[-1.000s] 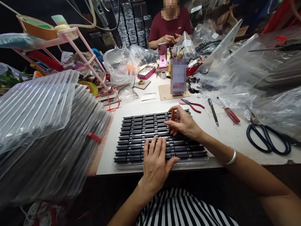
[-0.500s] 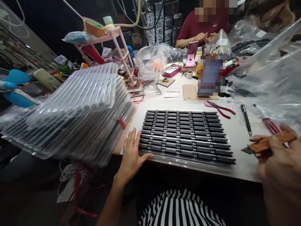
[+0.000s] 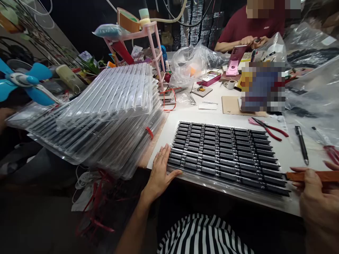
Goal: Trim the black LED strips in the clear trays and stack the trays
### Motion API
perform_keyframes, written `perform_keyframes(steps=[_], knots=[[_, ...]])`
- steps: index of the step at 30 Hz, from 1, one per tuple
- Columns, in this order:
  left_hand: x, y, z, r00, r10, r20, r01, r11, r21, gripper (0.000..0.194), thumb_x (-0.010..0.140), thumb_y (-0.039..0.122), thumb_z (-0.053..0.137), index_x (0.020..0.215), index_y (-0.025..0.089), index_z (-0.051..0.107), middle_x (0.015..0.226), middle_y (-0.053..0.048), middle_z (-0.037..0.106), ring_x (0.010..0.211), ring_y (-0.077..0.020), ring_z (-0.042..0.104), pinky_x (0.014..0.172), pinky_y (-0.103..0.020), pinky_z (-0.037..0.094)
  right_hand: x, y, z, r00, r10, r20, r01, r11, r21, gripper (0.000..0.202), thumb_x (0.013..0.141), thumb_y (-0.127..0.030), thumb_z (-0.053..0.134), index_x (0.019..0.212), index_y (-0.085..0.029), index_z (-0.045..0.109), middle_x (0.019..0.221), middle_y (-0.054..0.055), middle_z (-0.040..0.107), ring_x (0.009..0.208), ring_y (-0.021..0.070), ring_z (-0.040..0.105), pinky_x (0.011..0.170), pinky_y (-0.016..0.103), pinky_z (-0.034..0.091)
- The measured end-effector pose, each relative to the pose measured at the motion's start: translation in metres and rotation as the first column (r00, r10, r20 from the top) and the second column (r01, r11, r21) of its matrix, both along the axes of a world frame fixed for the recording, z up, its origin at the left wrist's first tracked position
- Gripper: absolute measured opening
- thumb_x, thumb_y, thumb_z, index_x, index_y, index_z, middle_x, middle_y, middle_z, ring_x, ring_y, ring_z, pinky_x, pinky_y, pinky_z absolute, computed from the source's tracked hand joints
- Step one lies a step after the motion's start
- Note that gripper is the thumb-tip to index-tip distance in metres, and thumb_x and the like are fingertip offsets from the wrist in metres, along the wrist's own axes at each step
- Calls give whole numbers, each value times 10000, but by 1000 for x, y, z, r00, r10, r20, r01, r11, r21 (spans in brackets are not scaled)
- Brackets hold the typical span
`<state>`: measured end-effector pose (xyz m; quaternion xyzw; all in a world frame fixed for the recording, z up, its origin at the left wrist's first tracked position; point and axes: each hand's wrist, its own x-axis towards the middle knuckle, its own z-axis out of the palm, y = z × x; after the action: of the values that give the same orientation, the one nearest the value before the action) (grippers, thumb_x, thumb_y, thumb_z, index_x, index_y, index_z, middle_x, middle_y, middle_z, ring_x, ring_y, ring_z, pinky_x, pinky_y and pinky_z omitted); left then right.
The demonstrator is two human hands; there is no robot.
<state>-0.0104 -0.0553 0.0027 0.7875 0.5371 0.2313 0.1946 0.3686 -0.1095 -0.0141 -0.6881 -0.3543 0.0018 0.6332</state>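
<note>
The left hand (image 3: 159, 171) lies open and flat, fingers spread, against the near left corner of the clear tray (image 3: 182, 175), touching its end. The right hand (image 3: 317, 197) is closed around a brown-handled tool (image 3: 309, 176), whose tip points at the tray's right end. The tray sits at the near edge of the white bench (image 3: 288, 155) and holds parallel rows of black strips (image 3: 225, 151), filling it end to end. The thin moulded plastic probably flexes and is light; judged from its shape, it is best supported at both short ends, kept level so the strips stay seated. To the left stands a tall stack of like trays (image 3: 106, 116), the upper ones tilted. Farther back lie red pliers (image 3: 267, 127) and a pen (image 3: 302, 144). Beyond, another person's hands (image 3: 251, 40) work at the far side.
</note>
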Motion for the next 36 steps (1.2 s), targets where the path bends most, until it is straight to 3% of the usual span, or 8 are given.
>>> perform_keyframes(steps=[8,11,20,25,30,36], knots=[[3,-1,5,999,19,36,-18,1000,-7,875,830,538,554,1497,264,59,1552,-121,218,1432,-246,175,1155,-472,186,-6,1,8,995,15,101,-24,996,81,485,659,-231,724,1127,-204,595,701,106,632,532,315,622,381,443,481],[6,-2,5,1000,-5,26,5,1000,-3,807,844,524,542,1490,284,123,1553,-100,226,1437,-240,156,1157,-472,177,-5,1,8,995,34,97,-42,996,79,486,643,-212,721,1107,-193,575,688,83,623,522,302,617,373,424,479],[10,-3,5,1000,-11,8,11,1000,-8,737,851,521,529,1473,278,215,1555,-111,214,1440,-254,139,1149,-492,187,0,1,4,997,16,73,-18,999,37,460,623,-282,681,1045,-190,524,766,73,595,542,269,615,410,411,499],[14,-5,7,1000,-8,2,8,1000,-18,735,849,524,531,1471,277,227,1565,-127,162,1441,-270,128,1141,-496,208,4,1,4,985,-136,102,142,989,-50,386,577,-286,678,928,-221,530,891,149,612,530,241,585,419,410,492],[16,-6,7,1000,9,-26,-10,1000,-13,721,854,512,532,1470,304,221,1568,-114,151,1440,-291,118,1130,-518,219,10,0,0,991,-133,-20,130,985,-116,445,524,-282,709,921,-233,515,871,152,613,422,227,529,355,432,445],[22,-7,10,980,80,-184,-44,980,194,845,820,549,548,1494,253,133,1575,-149,89,1442,-324,-2,1123,-576,148,2,-1,5,984,-153,-91,134,973,-188,410,614,-361,733,946,-224,537,764,112,605,398,227,537,346,384,440]])
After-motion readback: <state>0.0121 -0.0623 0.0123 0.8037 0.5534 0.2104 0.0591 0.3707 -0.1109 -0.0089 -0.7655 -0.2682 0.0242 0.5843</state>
